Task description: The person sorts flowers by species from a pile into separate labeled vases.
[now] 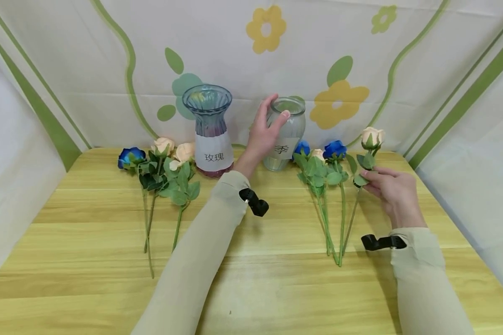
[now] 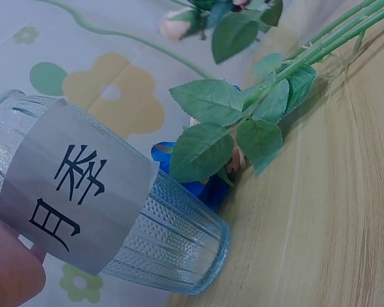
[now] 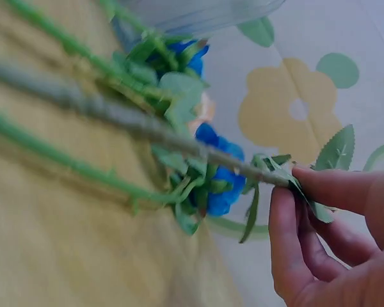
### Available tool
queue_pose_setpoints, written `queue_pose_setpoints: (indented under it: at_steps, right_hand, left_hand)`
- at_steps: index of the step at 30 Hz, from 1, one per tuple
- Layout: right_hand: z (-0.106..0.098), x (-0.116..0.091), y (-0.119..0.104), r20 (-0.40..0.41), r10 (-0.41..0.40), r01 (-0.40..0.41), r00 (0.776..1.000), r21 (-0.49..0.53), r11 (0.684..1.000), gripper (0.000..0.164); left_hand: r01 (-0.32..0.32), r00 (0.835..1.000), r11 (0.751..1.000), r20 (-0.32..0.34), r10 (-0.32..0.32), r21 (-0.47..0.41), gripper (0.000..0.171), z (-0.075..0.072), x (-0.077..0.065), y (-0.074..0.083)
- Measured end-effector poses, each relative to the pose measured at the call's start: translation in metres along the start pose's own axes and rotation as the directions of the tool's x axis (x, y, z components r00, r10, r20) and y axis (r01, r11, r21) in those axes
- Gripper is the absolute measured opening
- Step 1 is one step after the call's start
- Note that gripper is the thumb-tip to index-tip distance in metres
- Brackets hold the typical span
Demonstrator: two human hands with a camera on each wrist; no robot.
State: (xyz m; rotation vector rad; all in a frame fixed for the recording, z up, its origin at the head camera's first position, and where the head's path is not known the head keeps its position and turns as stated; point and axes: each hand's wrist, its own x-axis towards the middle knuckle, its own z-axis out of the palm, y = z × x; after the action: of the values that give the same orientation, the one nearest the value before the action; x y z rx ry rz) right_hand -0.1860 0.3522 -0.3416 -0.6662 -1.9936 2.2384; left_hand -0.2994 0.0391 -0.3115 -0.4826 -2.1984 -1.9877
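At the back of the table, my left hand (image 1: 265, 132) grips a clear ribbed glass vase (image 1: 295, 128), fingers and thumb spread around its upper part. A white paper label (image 2: 80, 185) with black characters wraps the vase. My right hand (image 1: 396, 188) pinches the stem (image 3: 211, 153) of a peach rose (image 1: 372, 138) just below the bloom, among its leaves. The rose's head is raised, and its stem slants down toward the table. Beside it lie blue roses (image 1: 334, 149) and a peach rose (image 1: 317, 155) with green stems, their heads near the clear vase.
A blue flared glass vase (image 1: 207, 100) with a white label (image 1: 214, 151) stands left of the clear one. Further left lie a blue rose (image 1: 131, 158) and peach roses (image 1: 184, 152). Behind the wooden table (image 1: 251, 298) hangs a flower-patterned curtain (image 1: 310, 28).
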Motion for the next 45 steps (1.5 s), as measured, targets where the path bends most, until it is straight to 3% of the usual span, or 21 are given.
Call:
queue_pose_setpoints:
  at_steps: [4,10,20,27,38,45]
  right_hand:
    - [0.0,-0.005,-0.007,-0.025,-0.008,0.011,1.0,0.103,0.995,0.029]
    - [-0.003,-0.01,-0.017,-0.017,-0.03,0.033,0.999,0.192,0.981,0.025]
    - [0.012,-0.01,-0.025,0.007,-0.041,0.036,0.999,0.336,0.941,0.028]
    - [0.031,-0.007,-0.029,-0.023,-0.028,0.033,0.999,0.285,0.958,0.072]
    - [0.054,-0.007,-0.039,-0.029,-0.027,0.036,0.999,0.404,0.914,0.077]
    - [0.065,-0.008,-0.045,-0.039,-0.076,0.085,0.996,0.451,0.889,0.057]
  left_hand:
    - [-0.003,1.0,1.0,0.009,0.003,-0.001,0.064,0.0,0.0,0.0]
    - [-0.002,1.0,1.0,0.011,0.002,-0.001,0.065,0.002,0.0,-0.001]
    - [0.012,1.0,1.0,0.016,-0.011,-0.001,0.065,0.002,-0.001,-0.001]
    - [0.007,1.0,1.0,0.004,-0.007,0.001,0.064,0.0,0.0,-0.003]
    - [0.004,1.0,1.0,0.003,-0.004,0.013,0.066,0.0,0.0,-0.002]
    - [0.001,1.0,1.0,0.002,-0.001,0.015,0.065,0.0,0.001,-0.001]
